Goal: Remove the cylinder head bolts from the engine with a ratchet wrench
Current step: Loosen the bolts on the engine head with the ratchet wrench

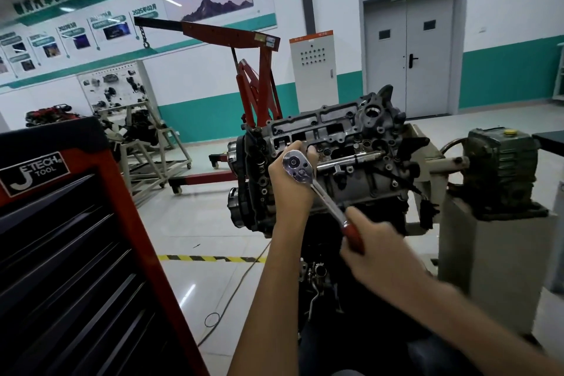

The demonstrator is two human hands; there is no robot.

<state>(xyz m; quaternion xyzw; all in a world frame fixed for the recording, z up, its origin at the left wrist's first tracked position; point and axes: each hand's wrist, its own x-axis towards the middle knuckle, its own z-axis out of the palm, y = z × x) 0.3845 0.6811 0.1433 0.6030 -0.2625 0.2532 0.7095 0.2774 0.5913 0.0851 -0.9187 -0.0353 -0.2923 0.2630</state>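
A grey engine (351, 143) sits tilted on a stand in the middle of the head view, its cylinder head facing me. A ratchet wrench (323, 197) with a chrome head and a red handle is set against the left part of the cylinder head. My left hand (291, 180) wraps around the wrench's head from below, fingers curled behind it. My right hand (378, 250) grips the red handle lower right and looks blurred. The socket and the bolt under it are hidden by the wrench head and my left hand.
A red and black tool cabinet (70, 253) with drawers stands close at my left. A red engine hoist (250, 82) stands behind the engine. The grey engine stand gearbox (500, 171) is at the right. A cable (232, 299) and a yellow-black floor stripe (210, 258) lie below.
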